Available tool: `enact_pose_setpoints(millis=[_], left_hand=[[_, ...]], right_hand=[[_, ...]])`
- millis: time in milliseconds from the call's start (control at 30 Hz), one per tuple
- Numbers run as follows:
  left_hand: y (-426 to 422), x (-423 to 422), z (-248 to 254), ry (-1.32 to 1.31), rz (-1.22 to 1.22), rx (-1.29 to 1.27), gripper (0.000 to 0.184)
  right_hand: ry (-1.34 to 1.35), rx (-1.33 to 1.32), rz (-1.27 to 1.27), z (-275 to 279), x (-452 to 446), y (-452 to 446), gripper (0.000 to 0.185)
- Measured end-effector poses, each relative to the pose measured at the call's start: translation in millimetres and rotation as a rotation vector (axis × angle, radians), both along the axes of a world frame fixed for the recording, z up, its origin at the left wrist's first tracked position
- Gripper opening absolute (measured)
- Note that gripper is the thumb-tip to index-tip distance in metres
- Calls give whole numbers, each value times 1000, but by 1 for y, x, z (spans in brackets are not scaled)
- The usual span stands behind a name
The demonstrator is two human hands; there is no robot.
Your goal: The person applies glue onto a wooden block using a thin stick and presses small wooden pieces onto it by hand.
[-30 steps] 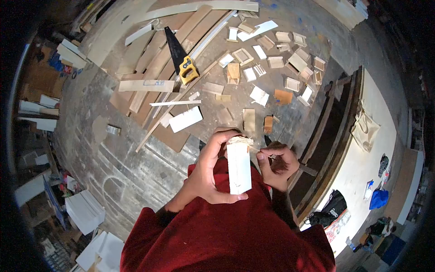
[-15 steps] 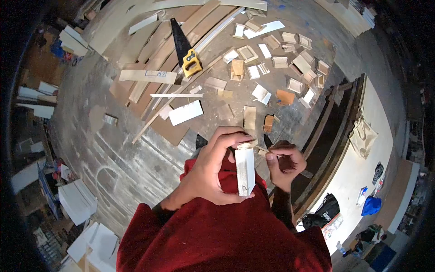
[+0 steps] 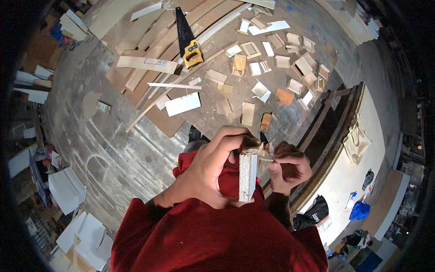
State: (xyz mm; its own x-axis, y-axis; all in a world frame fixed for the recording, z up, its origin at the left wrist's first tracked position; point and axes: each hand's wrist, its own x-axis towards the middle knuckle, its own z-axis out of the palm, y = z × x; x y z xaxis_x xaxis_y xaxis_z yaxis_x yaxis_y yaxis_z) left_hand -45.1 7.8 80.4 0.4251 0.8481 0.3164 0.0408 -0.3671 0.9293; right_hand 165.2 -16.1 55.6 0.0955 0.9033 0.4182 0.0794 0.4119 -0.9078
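A small white-faced block (image 3: 247,177) with a rough chipboard edge is upright in front of my chest. My left hand (image 3: 210,165) is wrapped round it, fingers at the top and thumb at the bottom. At its upper end sits a frayed, pale brown piece (image 3: 253,149). My right hand (image 3: 290,167) is to the right of the block, with thumb and forefinger pinched on a thin pale strip (image 3: 266,158) that reaches toward the frayed end. What the strip is made of is too small to tell.
On the floor ahead lie a yellow-handled saw (image 3: 192,55), long wooden boards (image 3: 158,54), a white panel (image 3: 183,104) and several small wooden boxes (image 3: 250,50). A long pale bench (image 3: 349,167) stands at the right, with a cloth bag (image 3: 356,143) and a black bag (image 3: 317,211).
The block has turned so its rough edge faces me more. Both hands have shifted right in the view, and my right hand has moved slightly away from the block. The camera view has shifted too.
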Motion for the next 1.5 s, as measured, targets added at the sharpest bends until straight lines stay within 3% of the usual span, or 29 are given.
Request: enact_pose_setpoints(millis=[100, 233, 333, 533, 633, 733, 867, 967, 1033, 1233, 1367, 1500], left_hand=[[1, -2, 7, -53, -27, -7, 98], [2, -1, -1, -47, -22, 11, 100], [5, 0, -5, -77, -36, 36, 102], [9, 7, -6, -121, -76, 27, 105], [8, 5, -7, -194, -100, -27, 104], [0, 6, -11, -312, -67, -283, 105], [2, 10, -18, -334, -110, -241, 108], [2, 9, -18, -387, -131, -268, 111], [0, 5, -18, -396, -128, -422, 114], [2, 4, -23, -457, -133, -488, 115], [4, 5, -28, -468, -130, -447, 114], [5, 7, -29, -539, -135, -450, 113]], right_hand=[[-80, 113, -2, 5, -6, 8, 15], [-214, 9, -20, -3, 7, 3, 15], [-57, -16, 5, 7, 4, 4, 18], [-161, 35, -39, 16, -4, 7, 13], [-210, -2, -59, 7, 3, 6, 13], [-189, -49, -104, 12, 6, 1, 13], [-153, 15, -87, 16, 2, 5, 13], [-305, -7, -96, 14, 3, 7, 13], [-325, -55, -121, 9, 6, 4, 12], [-273, -45, -161, 21, -2, 1, 11], [-352, 53, -108, 22, -4, 10, 11], [-319, -23, -136, 22, -2, 8, 11]])
